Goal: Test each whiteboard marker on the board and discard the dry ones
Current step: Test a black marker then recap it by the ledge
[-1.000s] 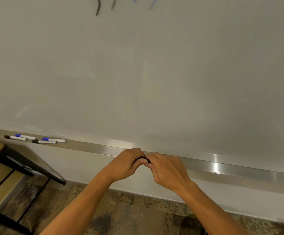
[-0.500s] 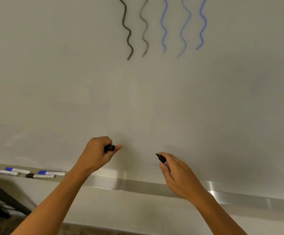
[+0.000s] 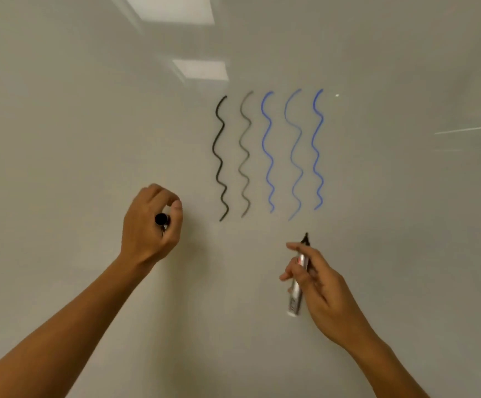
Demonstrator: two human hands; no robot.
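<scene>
The whiteboard point(image 3: 89, 110) fills the view. My right hand point(image 3: 316, 285) holds an uncapped black marker point(image 3: 298, 282), its black tip pointing up below the drawn lines and its white barrel running down past my fingers. My left hand point(image 3: 150, 225) is curled round the marker's black cap point(image 3: 162, 219), off to the left of the lines. Several wavy vertical test lines are on the board: a black line point(image 3: 219, 159), a fainter grey line point(image 3: 244, 156) and three blue lines point(image 3: 293, 153).
Ceiling lights reflect in the board near the top point(image 3: 173, 10). The tray and the other markers are out of view.
My hands pulled the cap off the marker and moved apart. Both hands rose up the board and the view tilted up, so the tray and its markers dropped out of view.
</scene>
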